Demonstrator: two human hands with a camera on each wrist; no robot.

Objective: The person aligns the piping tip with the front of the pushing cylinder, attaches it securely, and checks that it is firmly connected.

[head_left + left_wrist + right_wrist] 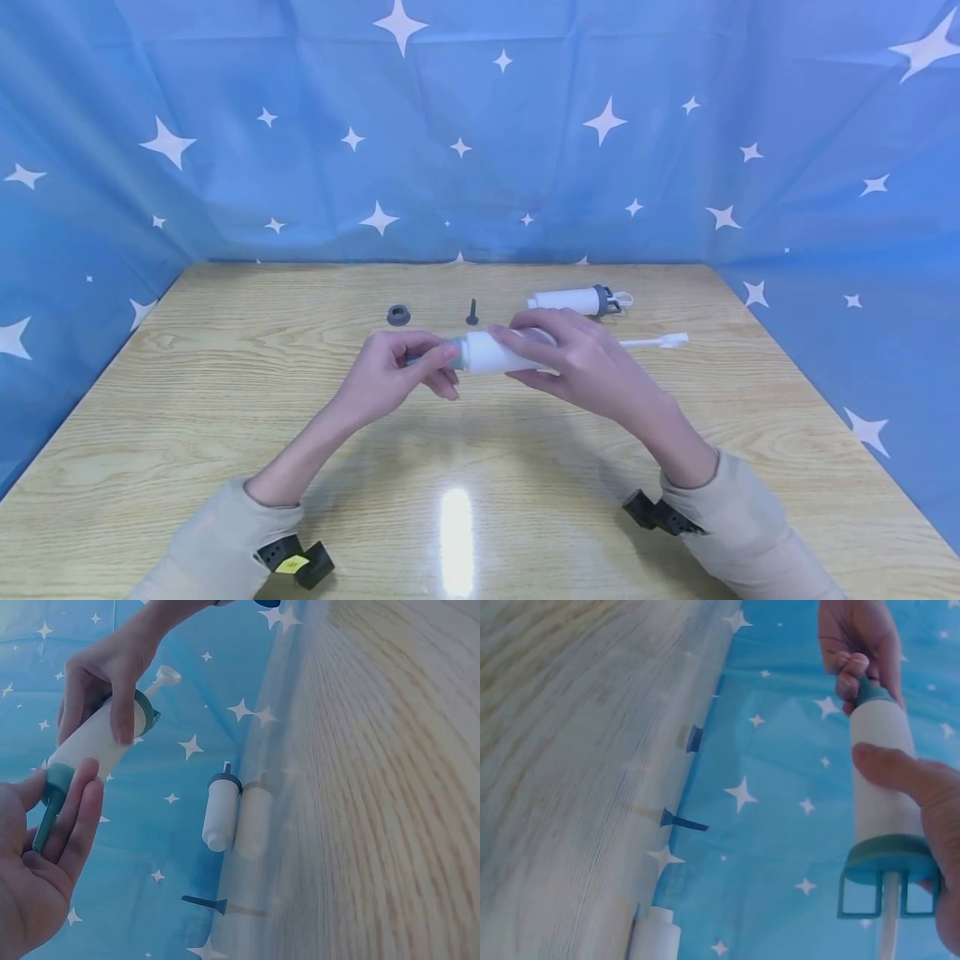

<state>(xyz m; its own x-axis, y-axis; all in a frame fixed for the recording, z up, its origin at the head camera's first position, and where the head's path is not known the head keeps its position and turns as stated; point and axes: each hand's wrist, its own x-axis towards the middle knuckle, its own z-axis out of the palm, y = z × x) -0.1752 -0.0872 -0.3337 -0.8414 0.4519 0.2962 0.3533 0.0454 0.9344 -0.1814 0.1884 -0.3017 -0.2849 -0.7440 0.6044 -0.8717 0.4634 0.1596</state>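
White tube (489, 353) is held above the table (225, 417), between two hands. The left hand (393, 371) pinches its green nozzle (58, 778) between thumb and fingers; the right hand's (588, 360) fingers curl round the tube.

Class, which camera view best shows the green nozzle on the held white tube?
Left wrist: the green nozzle shows almost end to end. In the head and right wrist views, the left hand hides much of it, leaving mainly the wider end.

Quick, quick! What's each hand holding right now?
Left hand: closed, holding the green nozzle.
Right hand: closed, holding the white tube.
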